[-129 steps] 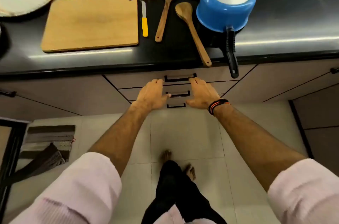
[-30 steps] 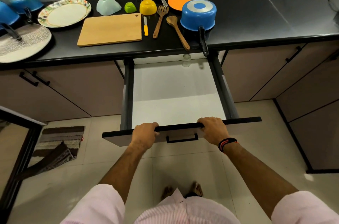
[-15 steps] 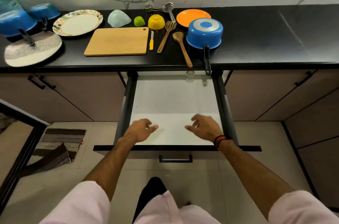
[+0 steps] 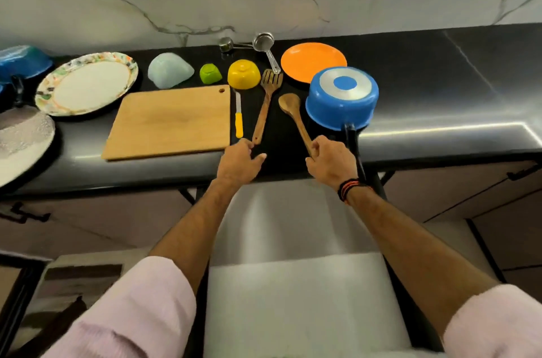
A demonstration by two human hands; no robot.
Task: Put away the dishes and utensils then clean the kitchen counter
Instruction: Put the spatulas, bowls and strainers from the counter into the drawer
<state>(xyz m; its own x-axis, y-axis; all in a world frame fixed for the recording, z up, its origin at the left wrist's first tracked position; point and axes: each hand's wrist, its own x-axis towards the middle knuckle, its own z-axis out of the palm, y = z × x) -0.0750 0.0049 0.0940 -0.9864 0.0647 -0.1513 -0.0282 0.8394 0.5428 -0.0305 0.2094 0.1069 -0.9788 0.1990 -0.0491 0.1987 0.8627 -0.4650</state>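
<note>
On the black counter (image 4: 440, 79) lie a slotted wooden spatula (image 4: 265, 102) and a wooden spoon (image 4: 293, 111), handles pointing toward me. My left hand (image 4: 239, 164) touches the end of the spatula's handle with its fingertips, thumb spread away to the right. My right hand (image 4: 328, 164) grips the spoon's handle near its end. Below my arms the top drawer (image 4: 293, 225) stands pulled out, showing only its white liner. A small yellow-handled knife (image 4: 239, 117) lies just left of the spatula.
An upturned blue saucepan (image 4: 341, 96) sits right of the spoon, its handle beside my right hand. A cutting board (image 4: 170, 120), patterned plate (image 4: 88, 83), orange plate (image 4: 311, 60), upturned bowls (image 4: 243, 73) and metal measuring cups (image 4: 261, 43) line the counter.
Both hands have left the open drawer and risen to the counter's front. The right hand has taken hold of the spoon handle and the left has reached the spatula handle.
</note>
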